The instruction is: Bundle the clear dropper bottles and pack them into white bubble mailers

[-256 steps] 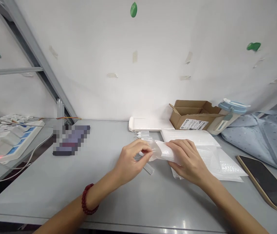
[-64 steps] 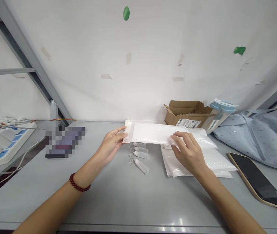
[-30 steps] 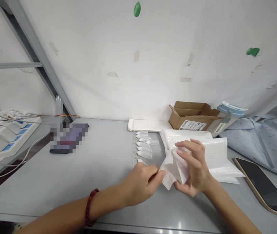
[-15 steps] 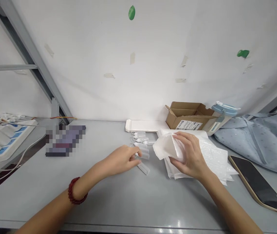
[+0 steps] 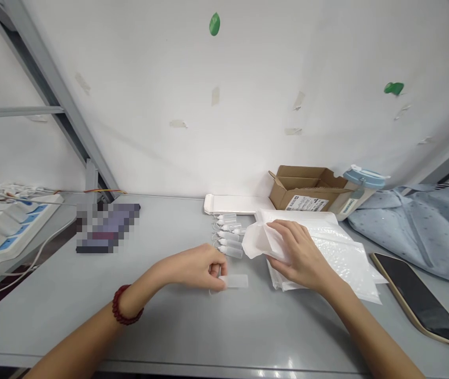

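Observation:
My left hand (image 5: 204, 268), with a red bead bracelet at the wrist, pinches one end of a small clear plastic tube with a white tip (image 5: 237, 281). The tube points right, low over the table. Just beyond it lie several similar clear tubes (image 5: 230, 243) with white tips and thin loops, in a loose column. My right hand (image 5: 299, 252) grips a white bubble mailer (image 5: 258, 239), its mouth spread and facing left toward the tubes. Beneath that hand is a stack of white bubble mailers (image 5: 342, 258). The inside of the held mailer is mostly hidden.
A flat white packet (image 5: 236, 203) lies by the wall, next to an open cardboard box (image 5: 307, 192) and a blue-lidded bottle (image 5: 360, 192). At the right are a phone (image 5: 421, 300) and blue fabric (image 5: 425, 231). A power strip (image 5: 15, 231) sits far left, near a pixelated object (image 5: 108, 229).
My left hand has drawn one tube toward me, away from the others, turning it more level. My right hand has shifted slightly left with the mailer.

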Demonstrator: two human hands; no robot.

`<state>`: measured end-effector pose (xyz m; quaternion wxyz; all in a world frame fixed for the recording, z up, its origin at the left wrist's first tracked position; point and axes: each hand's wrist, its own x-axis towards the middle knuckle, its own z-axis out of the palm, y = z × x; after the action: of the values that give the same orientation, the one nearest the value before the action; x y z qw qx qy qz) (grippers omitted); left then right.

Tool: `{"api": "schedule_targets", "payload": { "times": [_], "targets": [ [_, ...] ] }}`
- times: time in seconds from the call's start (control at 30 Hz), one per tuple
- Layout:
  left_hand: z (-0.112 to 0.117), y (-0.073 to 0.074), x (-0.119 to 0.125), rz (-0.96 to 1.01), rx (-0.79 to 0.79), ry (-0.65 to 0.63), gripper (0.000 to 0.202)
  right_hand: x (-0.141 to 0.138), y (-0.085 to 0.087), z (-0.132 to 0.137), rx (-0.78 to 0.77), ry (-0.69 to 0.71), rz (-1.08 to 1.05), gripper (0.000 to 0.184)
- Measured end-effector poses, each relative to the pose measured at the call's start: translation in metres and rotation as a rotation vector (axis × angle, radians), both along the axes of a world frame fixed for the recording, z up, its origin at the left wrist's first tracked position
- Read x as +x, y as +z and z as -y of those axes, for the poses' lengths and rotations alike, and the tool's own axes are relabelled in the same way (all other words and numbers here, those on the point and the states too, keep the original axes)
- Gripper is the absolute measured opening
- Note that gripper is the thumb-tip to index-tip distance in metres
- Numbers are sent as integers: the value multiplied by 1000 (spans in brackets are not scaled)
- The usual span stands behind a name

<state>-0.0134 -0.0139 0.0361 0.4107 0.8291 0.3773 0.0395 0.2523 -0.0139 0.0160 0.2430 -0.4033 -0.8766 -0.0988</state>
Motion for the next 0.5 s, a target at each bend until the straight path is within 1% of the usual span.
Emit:
{"api": "schedule_targets", "payload": {
  "times": [0.07,0.17,0.23,0.33,0.43,0.5],
  "targets": [
    [0,6,1,99,-37,12,14,-2,0,1,-27,-5,40,53],
    [1,7,5,191,-27,108,17,-5,1,4,-65,13,75,49],
    [2,3,9,201,-36,189,15,-8,1,6,-86,39,80,50],
    [5,-9,17,214,-15,268,15,-11,3,10,-106,80,77,52],
    [9,-18,25,231,73,333,18,-14,4,12,-108,121,62,54],
    [11,-20,29,251,166,368,18,-16,3,13,-108,144,48,55]
  ]
}}
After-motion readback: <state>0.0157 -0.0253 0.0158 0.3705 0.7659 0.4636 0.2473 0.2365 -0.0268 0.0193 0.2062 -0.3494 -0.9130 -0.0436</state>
